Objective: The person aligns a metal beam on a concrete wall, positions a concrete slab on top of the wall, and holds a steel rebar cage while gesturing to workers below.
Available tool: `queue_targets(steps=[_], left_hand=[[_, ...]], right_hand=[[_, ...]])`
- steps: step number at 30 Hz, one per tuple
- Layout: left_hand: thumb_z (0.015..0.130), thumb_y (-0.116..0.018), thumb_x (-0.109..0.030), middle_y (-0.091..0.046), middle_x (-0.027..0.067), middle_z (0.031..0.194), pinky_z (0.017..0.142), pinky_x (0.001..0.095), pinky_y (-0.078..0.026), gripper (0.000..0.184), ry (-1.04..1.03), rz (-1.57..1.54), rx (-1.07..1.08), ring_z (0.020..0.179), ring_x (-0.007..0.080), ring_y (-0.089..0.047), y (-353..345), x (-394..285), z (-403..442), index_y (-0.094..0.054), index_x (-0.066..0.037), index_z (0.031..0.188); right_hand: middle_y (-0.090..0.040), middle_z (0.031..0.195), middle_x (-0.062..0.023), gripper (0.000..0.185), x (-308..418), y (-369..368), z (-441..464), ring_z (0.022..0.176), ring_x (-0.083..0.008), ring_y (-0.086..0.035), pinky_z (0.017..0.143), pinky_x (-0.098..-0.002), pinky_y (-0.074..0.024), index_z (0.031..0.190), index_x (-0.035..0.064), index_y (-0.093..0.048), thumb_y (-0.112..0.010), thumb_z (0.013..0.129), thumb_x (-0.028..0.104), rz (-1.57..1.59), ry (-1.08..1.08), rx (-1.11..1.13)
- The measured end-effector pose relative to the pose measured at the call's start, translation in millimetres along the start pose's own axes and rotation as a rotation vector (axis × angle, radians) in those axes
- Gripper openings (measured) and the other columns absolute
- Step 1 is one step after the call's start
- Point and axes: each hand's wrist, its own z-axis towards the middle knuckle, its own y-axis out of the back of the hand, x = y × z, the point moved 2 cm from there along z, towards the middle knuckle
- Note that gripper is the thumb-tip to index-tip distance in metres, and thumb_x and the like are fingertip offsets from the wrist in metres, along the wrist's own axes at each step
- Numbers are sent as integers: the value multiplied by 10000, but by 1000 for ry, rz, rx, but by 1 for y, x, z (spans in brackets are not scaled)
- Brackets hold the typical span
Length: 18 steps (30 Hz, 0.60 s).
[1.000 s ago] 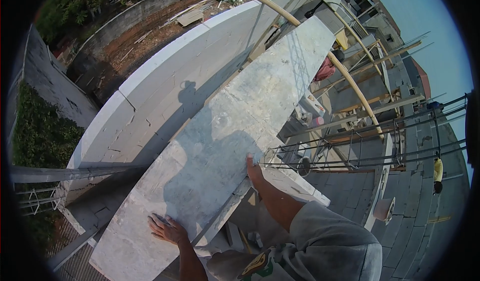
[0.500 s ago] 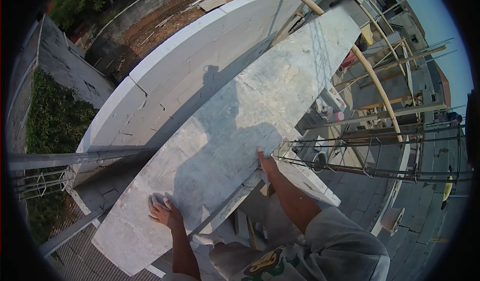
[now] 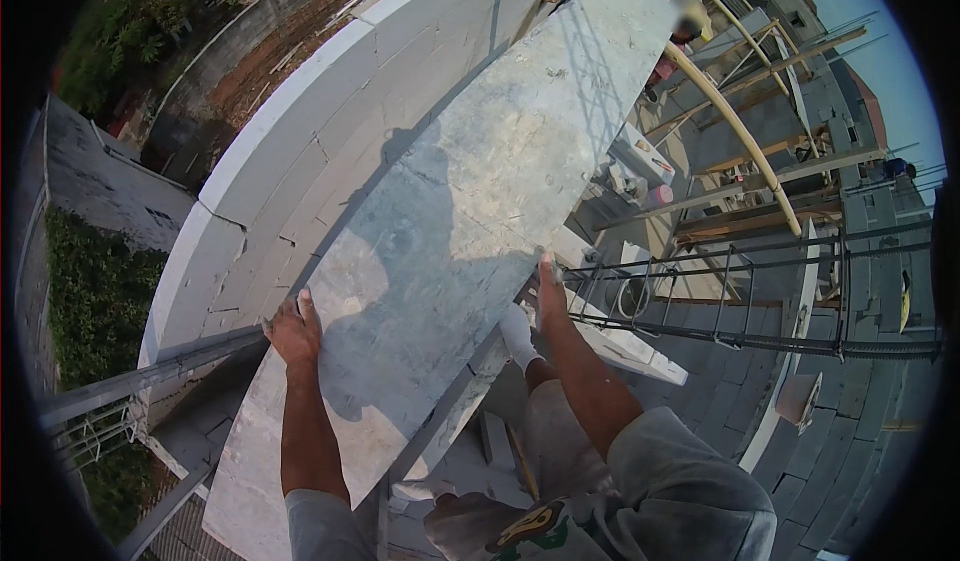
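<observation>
A long, pale, dusty board (image 3: 500, 171) lies diagonally across the view, with my shadow over its middle. My left hand (image 3: 293, 333) holds its far left edge, thumb on the top face and fingers over the edge. At the near right edge is my right hand (image 3: 548, 279), its thumb on top and its other fingers hidden below. One of my feet, in a white covering (image 3: 518, 336), shows beside the board near my right hand.
Beyond the board curves a white block wall (image 3: 300, 161). A rebar cage (image 3: 730, 296) extends rightward, below a bent bamboo pole (image 3: 735, 121). A trowel-like tool or tub (image 3: 797, 398) lies lower right. Another person (image 3: 688, 29) is partly visible past the board's far end.
My left hand has moved from flat on the board's top to its far left edge. My right hand remains at the near edge. The board's far end now appears farther left and higher.
</observation>
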Motion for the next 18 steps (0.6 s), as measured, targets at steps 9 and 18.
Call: queue_targets(steps=[9, 18], left_hand=[[930, -347, -495, -606, 214, 1006, 932, 465, -364, 575, -26, 18, -167, 991, 379, -549, 6, -8, -10, -591, 11, 1053], [911, -363, -543, -600, 236, 1055, 930, 456, -365, 644, 2, -4, -161, 1018, 379, -547, -2, -3, -6, -587, 31, 1099]], right_hand=[[-205, 1460, -237, 868, 181, -119, -34, 1378, -295, -191, 1121, -402, -145, 1425, -40, -88, -370, 906, 596, 422, 530, 399], [-424, 1315, -258, 686, 147, -51, -73, 1229, -381, -423, 1020, -433, -345, 1344, -5, -345, -539, 867, 449, -1576, 548, 123]])
